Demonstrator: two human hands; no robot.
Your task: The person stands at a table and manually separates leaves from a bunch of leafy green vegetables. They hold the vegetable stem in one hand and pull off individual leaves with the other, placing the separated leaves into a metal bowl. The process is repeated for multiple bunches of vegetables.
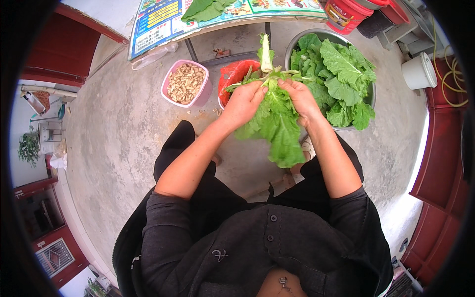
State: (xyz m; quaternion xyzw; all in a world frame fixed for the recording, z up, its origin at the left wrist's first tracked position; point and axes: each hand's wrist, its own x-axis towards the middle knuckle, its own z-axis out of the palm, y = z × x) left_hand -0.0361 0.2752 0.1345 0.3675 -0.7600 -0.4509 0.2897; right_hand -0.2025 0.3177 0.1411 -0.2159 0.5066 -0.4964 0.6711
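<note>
My left hand [245, 102] and my right hand [300, 97] both grip a leafy green vegetable [282, 130] in front of my knees. Its broad leaves hang down between my forearms, partly blurred. A thick pale stalk [265, 57] stands up just beyond my fingers; whether it joins the held leaves is hidden. Beside my left hand, a red plastic bag [229, 74] lines a container, with stems and leaf scraps in it. To the right of my right hand sits a metal basin [288, 50] heaped with large green leaves [341, 74].
A pink plastic tub [203, 97] of unshelled peanuts [187, 82] stands left of the bag; a few lie on the concrete floor [122, 137]. Ahead is a low table [159, 28] with a printed top and a leaf [207, 9]. Red buckets [345, 16] and a white bucket [417, 72] stand right.
</note>
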